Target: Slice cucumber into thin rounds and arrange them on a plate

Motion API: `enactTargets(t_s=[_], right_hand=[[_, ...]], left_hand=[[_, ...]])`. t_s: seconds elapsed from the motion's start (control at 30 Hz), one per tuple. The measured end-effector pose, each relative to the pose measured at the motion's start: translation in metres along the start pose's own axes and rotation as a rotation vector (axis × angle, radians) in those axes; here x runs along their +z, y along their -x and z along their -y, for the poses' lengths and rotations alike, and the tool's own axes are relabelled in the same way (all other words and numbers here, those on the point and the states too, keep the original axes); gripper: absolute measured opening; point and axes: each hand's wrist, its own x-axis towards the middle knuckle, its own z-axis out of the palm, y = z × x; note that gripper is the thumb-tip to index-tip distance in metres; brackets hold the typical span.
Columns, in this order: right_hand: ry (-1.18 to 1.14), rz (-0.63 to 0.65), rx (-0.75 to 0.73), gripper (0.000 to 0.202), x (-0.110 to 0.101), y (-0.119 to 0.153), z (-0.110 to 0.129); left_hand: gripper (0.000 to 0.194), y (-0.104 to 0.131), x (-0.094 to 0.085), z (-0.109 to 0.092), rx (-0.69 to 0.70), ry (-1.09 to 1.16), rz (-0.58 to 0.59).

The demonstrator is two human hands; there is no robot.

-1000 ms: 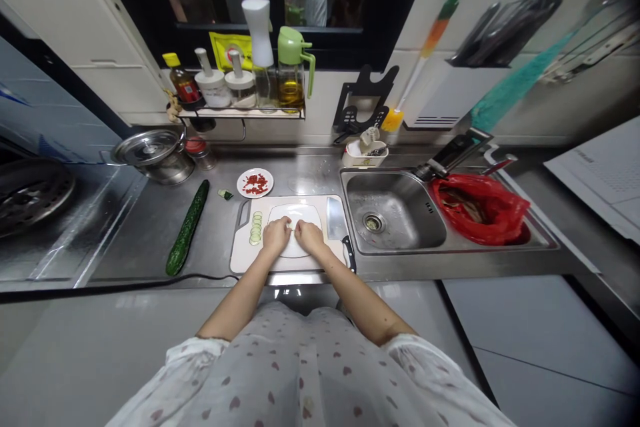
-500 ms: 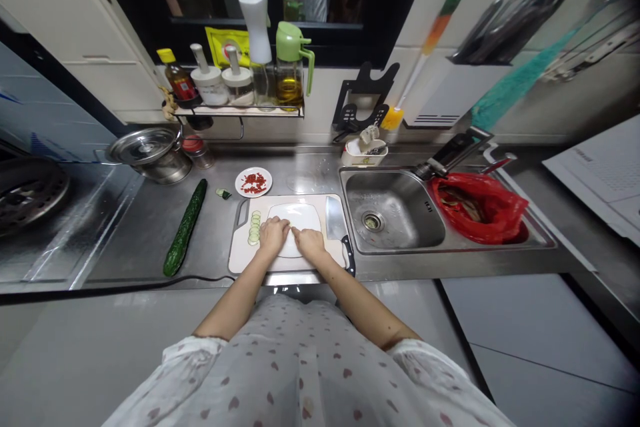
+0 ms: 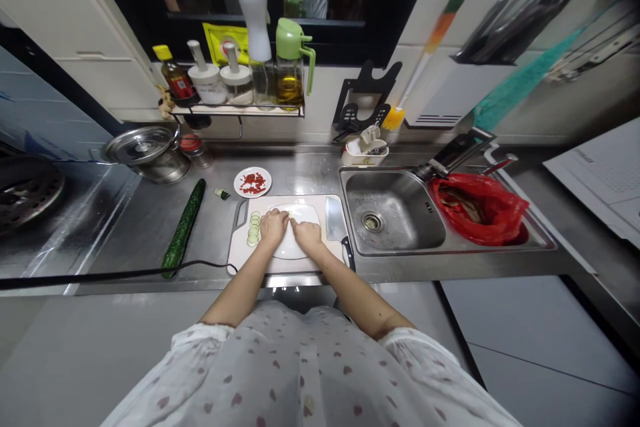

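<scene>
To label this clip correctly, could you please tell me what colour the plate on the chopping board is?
The plate is white, seen in the head view.

The steel counter (image 3: 135, 233) is carrying a cutting board (image 3: 241, 251); around it, a cucumber (image 3: 186, 223) is lying at nine o'clock, a cucumber end (image 3: 223, 193) and a lidded pot (image 3: 160, 163) are sitting at ten, a small plate (image 3: 237, 182) at eleven, a utensil caddy (image 3: 363, 159) at one.

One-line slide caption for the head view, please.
Left hand and right hand over a white plate, flanked by cucumber slices and kitchen knife.
</scene>
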Motion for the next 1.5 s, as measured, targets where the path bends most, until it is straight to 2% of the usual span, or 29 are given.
enactTargets(t_s=[0.37, 0.83, 1.5], right_hand=[[-0.002, 0.014, 0.03, 0.042, -0.009, -0.014, 0.0], [0.028, -0.017, 0.038, 0.041, -0.002, -0.015, 0.001], [0.008, -0.027, 0.053, 0.041, 0.001, -0.02, -0.001]], left_hand=[[0.032, -0.016, -0.003, -0.006, -0.03, -0.016, 0.002], [0.031, -0.014, 0.001, -0.002, 0.032, -0.09, -0.026], [0.03, -0.015, 0.002, -0.003, 0.021, -0.056, -0.039]])
